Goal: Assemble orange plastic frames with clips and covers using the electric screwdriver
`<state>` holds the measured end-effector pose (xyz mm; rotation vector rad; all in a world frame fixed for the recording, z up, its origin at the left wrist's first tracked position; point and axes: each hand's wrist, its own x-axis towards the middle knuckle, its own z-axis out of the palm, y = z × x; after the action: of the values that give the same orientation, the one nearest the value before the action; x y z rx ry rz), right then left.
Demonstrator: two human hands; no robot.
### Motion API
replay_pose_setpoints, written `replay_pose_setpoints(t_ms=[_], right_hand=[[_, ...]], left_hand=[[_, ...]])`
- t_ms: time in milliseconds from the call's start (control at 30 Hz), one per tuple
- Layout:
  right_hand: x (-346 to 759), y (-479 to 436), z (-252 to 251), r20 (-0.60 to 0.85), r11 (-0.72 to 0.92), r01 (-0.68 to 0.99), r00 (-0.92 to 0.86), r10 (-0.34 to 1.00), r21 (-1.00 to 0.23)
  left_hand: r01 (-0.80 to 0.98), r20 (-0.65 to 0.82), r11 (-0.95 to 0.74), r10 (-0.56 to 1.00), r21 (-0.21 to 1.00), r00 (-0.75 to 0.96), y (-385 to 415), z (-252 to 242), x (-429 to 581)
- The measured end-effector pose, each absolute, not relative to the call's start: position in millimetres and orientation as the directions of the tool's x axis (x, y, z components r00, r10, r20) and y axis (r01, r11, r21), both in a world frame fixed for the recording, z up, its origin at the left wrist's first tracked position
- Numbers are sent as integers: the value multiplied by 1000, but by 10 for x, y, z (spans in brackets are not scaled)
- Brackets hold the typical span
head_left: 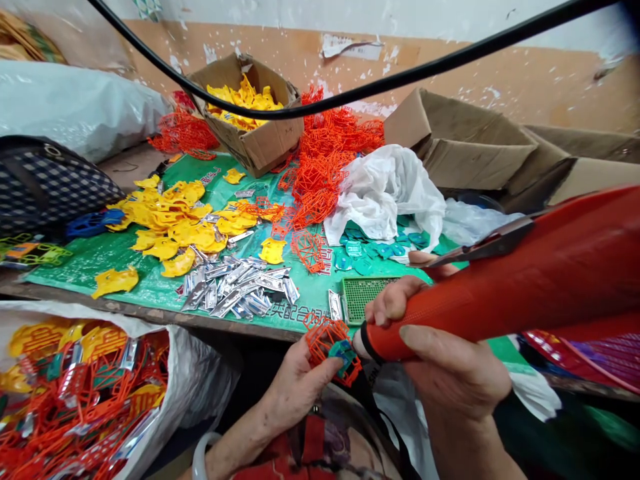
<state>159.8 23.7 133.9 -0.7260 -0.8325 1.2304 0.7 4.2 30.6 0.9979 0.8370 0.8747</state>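
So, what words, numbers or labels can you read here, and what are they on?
Green sheet: "类配合饲"; its other lettering is unclear.
Left cardboard box: a mark, too small to read.
Torn paper on the wall: print too blurred to read.
Dark letters below the red tool: sideways, too unclear.

A peeling white-and-orange wall (550, 83) stands behind a green-covered table (150, 290).

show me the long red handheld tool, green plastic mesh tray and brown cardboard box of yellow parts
Long red handheld tool (493, 287), head view: middle of body.
Green plastic mesh tray (364, 298), head view: bare mesh.
Brown cardboard box of yellow parts (273, 143), head view: front wall.
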Motion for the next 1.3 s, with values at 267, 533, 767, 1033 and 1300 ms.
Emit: replay_pose_setpoints(t_ms=[267, 533, 767, 1033, 1300], right_hand=[[1570, 190, 1351, 135, 199, -447, 171, 976, -872], [1541, 109, 1347, 123, 195, -420, 192, 974, -886], [1545, 105, 1347, 119, 186, -432, 177, 977, -882], [1549, 127, 1333, 116, 189, -402, 199, 973, -896], [1559, 110, 1321, 116, 186, -367, 205, 972, -911]], left_hand=[[7, -86, 90, 917, 996, 389, 35, 352, -2], [-8, -109, 120, 922, 993, 372, 42, 439, 16], [-16, -145, 162, 924, 987, 353, 50, 476, 27], [60, -94, 78, 931, 995, 352, 50, 408, 35], [198, 25, -107, 926, 974, 376, 26, 347, 6]])
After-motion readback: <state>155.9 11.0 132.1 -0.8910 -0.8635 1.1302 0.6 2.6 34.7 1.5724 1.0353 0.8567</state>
